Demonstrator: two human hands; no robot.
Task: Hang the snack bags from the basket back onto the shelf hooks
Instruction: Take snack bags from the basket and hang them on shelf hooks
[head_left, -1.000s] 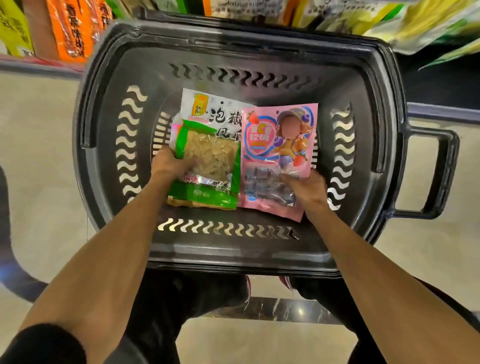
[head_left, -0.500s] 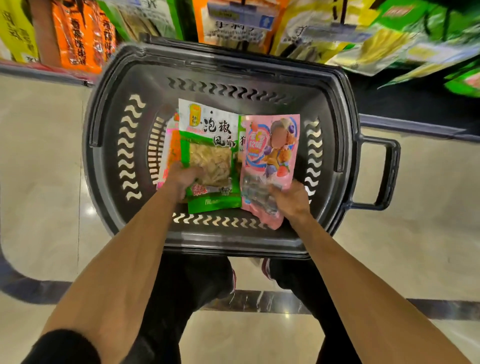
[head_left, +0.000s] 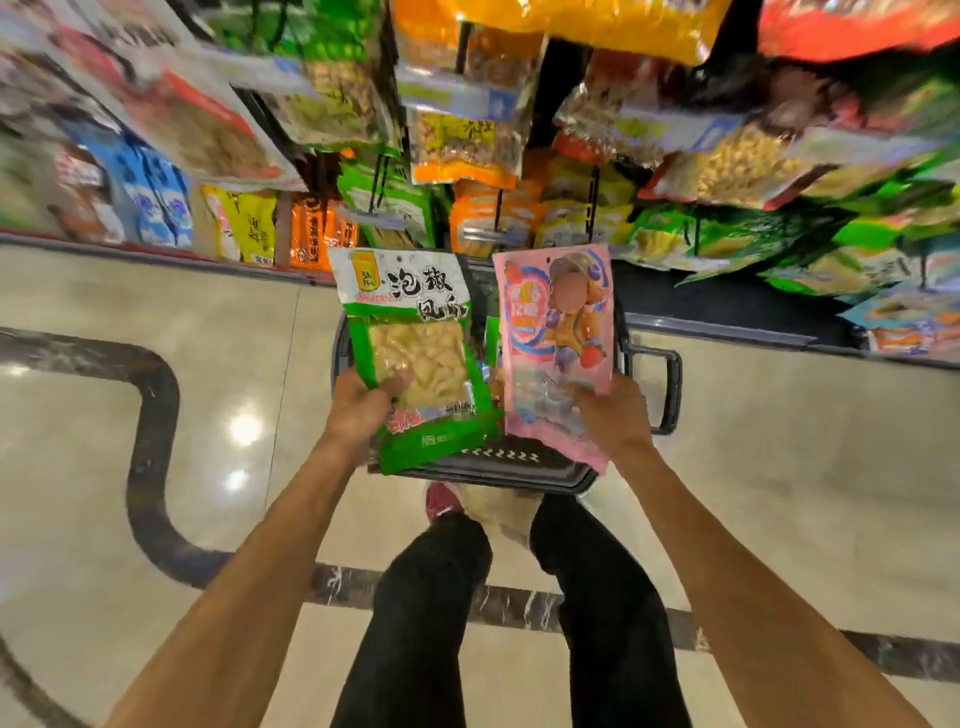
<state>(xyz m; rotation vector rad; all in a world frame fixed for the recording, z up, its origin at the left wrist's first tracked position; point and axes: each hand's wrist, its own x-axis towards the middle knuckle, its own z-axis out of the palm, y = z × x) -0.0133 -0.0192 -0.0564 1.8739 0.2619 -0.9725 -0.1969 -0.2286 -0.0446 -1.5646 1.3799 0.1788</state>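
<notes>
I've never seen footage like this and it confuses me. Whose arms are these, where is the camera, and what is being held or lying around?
There is no machine here. A person wears a wide-angle camera on the head, looking forward and down, so this single picture shows what they see. The left hand grips a green and white snack bag, and the right hand grips a pink snack bag. Both bags are held above a dark basket that stands on the shiny floor. Beyond it is the shelf, hung with other snack bags, which are blurred here.
</notes>
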